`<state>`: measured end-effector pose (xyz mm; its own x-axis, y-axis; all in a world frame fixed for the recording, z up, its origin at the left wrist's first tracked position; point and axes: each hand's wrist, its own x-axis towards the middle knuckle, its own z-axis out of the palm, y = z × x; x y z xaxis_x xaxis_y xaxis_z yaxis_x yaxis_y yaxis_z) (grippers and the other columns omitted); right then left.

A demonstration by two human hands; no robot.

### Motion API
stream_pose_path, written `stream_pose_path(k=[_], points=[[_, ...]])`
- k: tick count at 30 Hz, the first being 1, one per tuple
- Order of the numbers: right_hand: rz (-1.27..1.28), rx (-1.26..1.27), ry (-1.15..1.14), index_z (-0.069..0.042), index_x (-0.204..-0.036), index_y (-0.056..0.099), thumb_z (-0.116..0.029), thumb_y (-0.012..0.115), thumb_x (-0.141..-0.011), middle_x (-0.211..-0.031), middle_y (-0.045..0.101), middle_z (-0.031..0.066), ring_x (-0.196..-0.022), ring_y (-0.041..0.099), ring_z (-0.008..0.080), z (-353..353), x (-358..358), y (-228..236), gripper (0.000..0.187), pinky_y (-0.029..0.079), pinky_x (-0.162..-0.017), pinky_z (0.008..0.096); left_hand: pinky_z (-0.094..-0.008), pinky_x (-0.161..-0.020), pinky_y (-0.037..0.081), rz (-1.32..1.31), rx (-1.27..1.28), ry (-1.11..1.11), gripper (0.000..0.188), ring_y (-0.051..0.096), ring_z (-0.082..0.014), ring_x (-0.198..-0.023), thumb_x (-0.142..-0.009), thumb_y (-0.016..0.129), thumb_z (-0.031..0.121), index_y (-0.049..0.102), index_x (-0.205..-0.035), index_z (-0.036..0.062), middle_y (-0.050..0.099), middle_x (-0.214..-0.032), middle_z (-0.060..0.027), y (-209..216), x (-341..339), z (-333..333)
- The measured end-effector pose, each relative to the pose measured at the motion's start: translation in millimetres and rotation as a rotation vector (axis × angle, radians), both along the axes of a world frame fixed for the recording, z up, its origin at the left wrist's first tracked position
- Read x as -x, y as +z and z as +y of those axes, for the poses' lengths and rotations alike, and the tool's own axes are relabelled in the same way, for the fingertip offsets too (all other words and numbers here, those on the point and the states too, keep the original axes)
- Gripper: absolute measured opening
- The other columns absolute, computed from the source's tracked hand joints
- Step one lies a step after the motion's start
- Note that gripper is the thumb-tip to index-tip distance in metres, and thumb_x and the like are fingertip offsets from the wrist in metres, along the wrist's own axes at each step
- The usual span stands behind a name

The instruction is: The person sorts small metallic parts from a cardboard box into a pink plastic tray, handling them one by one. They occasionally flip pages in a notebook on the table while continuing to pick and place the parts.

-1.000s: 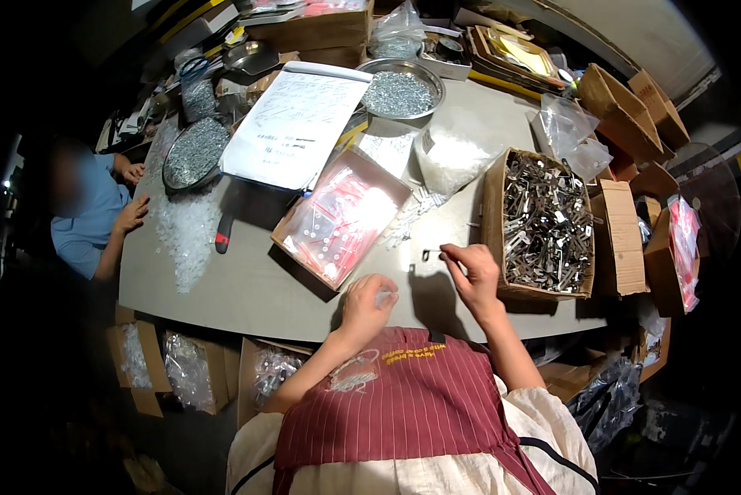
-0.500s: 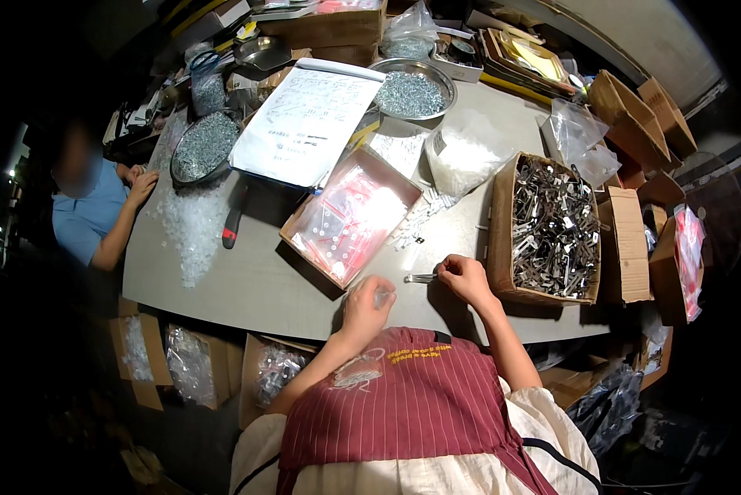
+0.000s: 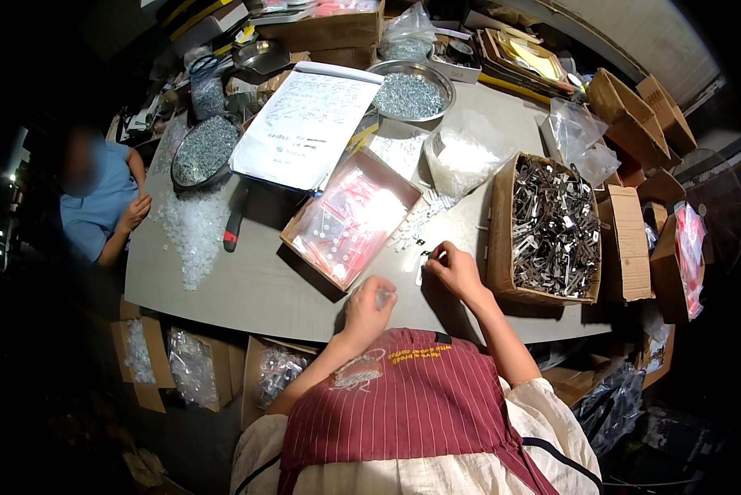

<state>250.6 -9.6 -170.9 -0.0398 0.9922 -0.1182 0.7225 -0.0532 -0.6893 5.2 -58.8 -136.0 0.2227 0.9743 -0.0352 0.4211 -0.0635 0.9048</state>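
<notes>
My right hand is closed in a pinch on a small metal clip, whose silvery arm hangs below the fingertips. Just beyond the fingers lies a small black piece on the table, beside a scatter of small white pieces. Curled at the near corner of a cardboard box of pink-and-clear plastic bags, my left hand holds something clear and plastic-like; its exact kind is hidden. Right of my right hand stands an open carton full of dark metal clips.
Clear plastic pieces and a red-and-black handled tool lie to the left. Behind are a clipboard with paper, bowls of small metal parts and a bag of white pieces. A person in blue sits at far left.
My right hand has moved slightly left and away from me, and the clip has turned from lying sideways to pointing toward me. My left hand stays put. The other person's hands have drawn back.
</notes>
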Motion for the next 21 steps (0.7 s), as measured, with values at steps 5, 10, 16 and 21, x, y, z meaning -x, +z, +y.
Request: stream_pose_path(k=[5,10,16,21], points=[[-0.280,-0.189,0.103,-0.003,-0.101,0.059,-0.021,0.071,-0.088,-0.090,0.069,0.0202,-0.083,0.067,0.0413,18.7,6.3,23.4,0.026,0.052,-0.070,0.0483,-0.0400,-0.082,0.051,0.000,-0.014,-0.005,0.017,0.067,-0.0315,-0.097,-0.090,0.069,0.012,0.063,-0.104,0.0047,0.068,-0.099,-0.0132,1.4,-2.7,0.2],[-0.278,-0.223,0.178,-0.003,-0.098,0.061,-0.014,0.066,-0.088,-0.089,0.068,0.0193,-0.082,0.066,0.0421,25.8,7.8,17.2,0.016,0.052,-0.071,0.0484,-0.0388,-0.084,0.050,0.011,-0.030,-0.048,0.019,0.066,-0.0302,-0.098,-0.091,0.069,0.015,0.064,-0.106,0.0053,0.067,-0.102,-0.0124,-6.7,1.7,1.7],[-0.221,-0.228,0.089,-0.002,-0.095,0.062,-0.014,0.067,-0.087,-0.091,0.069,0.0210,-0.082,0.066,0.0429,32.4,13.2,19.7,0.015,0.052,-0.072,0.0494,-0.0380,-0.086,0.051,-0.014,0.014,-0.035,0.021,0.066,-0.0300,-0.100,-0.090,0.070,0.016,0.063,-0.107,0.0057,0.067,-0.104,-0.0120,1.4,-2.2,0.7],[-0.238,-0.233,0.043,-0.002,-0.094,0.063,-0.017,0.067,-0.090,-0.090,0.069,0.0213,-0.081,0.067,0.0431,35.0,19.1,16.6,0.016,0.053,-0.072,0.0491,-0.0418,-0.084,0.052,-0.022,-0.014,0.003,0.017,0.068,-0.0347,-0.096,-0.084,0.073,0.005,0.064,-0.098,0.0038,0.068,-0.099,-0.0147,7.1,-6.4,3.0]])
